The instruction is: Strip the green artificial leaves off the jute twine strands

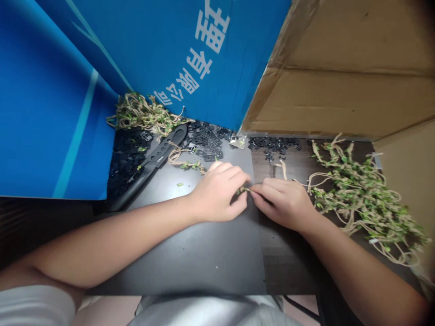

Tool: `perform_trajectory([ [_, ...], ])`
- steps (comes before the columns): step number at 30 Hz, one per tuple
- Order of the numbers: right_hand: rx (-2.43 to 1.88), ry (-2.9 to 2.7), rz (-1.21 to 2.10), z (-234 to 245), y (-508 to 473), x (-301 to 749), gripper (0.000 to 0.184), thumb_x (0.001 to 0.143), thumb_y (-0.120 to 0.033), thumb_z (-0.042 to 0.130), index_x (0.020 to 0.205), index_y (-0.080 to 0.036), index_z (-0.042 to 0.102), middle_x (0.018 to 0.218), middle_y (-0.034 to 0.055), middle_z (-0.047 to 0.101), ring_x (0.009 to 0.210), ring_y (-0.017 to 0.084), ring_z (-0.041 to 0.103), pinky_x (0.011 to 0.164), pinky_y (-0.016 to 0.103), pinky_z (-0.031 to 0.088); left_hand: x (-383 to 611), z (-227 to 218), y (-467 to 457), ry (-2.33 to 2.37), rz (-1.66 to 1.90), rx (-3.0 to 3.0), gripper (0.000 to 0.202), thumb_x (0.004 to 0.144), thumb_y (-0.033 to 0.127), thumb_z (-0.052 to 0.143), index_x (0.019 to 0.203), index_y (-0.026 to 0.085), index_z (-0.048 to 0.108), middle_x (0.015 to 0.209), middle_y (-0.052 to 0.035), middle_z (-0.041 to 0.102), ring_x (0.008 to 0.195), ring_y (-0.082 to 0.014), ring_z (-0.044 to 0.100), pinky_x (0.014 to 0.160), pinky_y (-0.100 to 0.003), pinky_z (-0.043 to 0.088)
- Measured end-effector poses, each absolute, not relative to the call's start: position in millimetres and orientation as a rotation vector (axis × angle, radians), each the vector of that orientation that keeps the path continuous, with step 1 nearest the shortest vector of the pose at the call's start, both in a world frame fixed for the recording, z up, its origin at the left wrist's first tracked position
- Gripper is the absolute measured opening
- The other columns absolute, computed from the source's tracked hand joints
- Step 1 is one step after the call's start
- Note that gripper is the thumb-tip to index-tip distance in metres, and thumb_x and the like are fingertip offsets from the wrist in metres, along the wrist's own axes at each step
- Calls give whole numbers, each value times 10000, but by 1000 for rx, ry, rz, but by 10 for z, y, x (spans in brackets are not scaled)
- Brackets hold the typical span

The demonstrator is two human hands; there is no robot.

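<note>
My left hand (220, 192) is closed around a length of twine with small green leaves (193, 166), whose looped end trails onto the table behind the hand. A short piece of the twine comes out between thumb and forefinger. Close beside it, my right hand (285, 201) pinches the end of this same twine. Most of what lies inside the fingers is hidden. To the right of my right hand spreads a large heap of leafy twine (360, 190). A second, smaller pile of leafy twine (142, 113) sits at the back left.
Blue panels with white lettering (190, 77) stand at the back and left, and a cardboard wall (340, 99) at the right. A black perforated bar (163, 149) lies slantwise at the left. Small black pieces (204, 138) are scattered along the back of the table (190, 258).
</note>
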State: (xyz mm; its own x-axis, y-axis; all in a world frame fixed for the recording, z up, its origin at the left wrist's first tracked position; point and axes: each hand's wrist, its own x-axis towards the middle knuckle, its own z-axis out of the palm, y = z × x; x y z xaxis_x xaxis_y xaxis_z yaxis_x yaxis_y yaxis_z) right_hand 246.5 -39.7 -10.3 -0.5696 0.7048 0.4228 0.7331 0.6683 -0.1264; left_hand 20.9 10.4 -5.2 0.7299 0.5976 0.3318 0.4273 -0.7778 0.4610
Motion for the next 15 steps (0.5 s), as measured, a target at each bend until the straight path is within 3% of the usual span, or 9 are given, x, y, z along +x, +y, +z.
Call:
perform_trajectory([
  [3,-1101,-2445,-136,-105,-405,2461,117,992,-225,594,966,-196,703,755,11,664,664,133,584,636,289,392,210,-70,73,709,725,2434,504,912,223,542,1405,156,463,1136,-91,704,1036,-239,644,951,-401,497],
  [5,-1094,-2433,-156,-100,-407,2460,100,989,-219,607,977,-198,704,753,9,668,663,132,583,634,290,389,210,-76,56,688,705,2356,527,928,200,520,1443,167,413,1142,-80,706,1004,-210,666,899,-349,526],
  [8,-1101,-2410,-178,-84,-408,2461,82,983,-218,625,1007,-188,698,737,4,654,656,133,568,632,292,393,208,-65,53,738,616,2293,360,948,209,504,1307,187,521,1042,-47,719,872,-180,677,762,-296,522],
  [11,-1104,-2380,-190,-74,-405,2470,52,967,-218,657,992,-185,688,744,1,664,656,134,566,637,293,402,205,-47,71,750,585,2310,149,951,224,512,1045,188,621,893,-23,697,785,-163,650,718,-277,492],
  [15,-1114,-2343,-206,-87,-397,2490,39,955,-228,684,970,-193,688,785,7,699,672,131,584,644,289,409,205,-39,92,726,609,2326,159,950,229,515,850,173,626,760,-9,624,695,-138,586,656,-258,447],
])
